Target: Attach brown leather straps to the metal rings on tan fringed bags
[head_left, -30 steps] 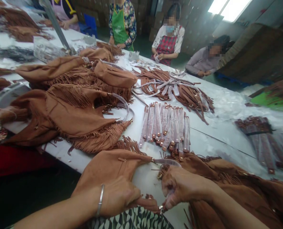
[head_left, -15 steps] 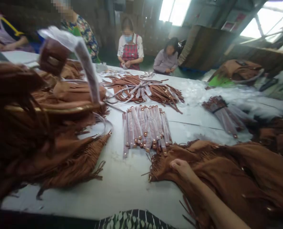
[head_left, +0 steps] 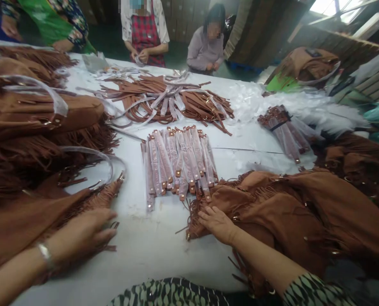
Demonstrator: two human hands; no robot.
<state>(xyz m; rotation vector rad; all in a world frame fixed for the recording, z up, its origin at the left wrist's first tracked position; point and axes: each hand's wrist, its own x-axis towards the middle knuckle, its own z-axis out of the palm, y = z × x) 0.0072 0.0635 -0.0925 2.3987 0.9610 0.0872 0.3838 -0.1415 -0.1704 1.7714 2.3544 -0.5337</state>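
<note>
My left hand [head_left: 84, 233], with a silver bracelet at the wrist, is over the fringed edge of a brown bag [head_left: 26, 221] at the left; it is blurred, and its finger grip is unclear. My right hand [head_left: 217, 224] lies with its fingers spread flat on the left end of brown fringed bags [head_left: 281, 212] at the right. Between the two hands, farther back, lies a pile of plastic-wrapped straps [head_left: 179, 163] with metal studs. More brown bags with a wrapped handle [head_left: 45, 112] are stacked at the back left.
Loose brown straps [head_left: 163, 100] spread across the middle of the white table [head_left: 151, 255]. A bound bundle of wrapped straps [head_left: 283, 131] and clear plastic film [head_left: 317, 114] lie at the right. Several people stand or sit along the far side.
The raised bag at the left is no longer held up in view, and my left hand has appeared there. My right hand has opened out on the bags. The view has shifted downward.
</note>
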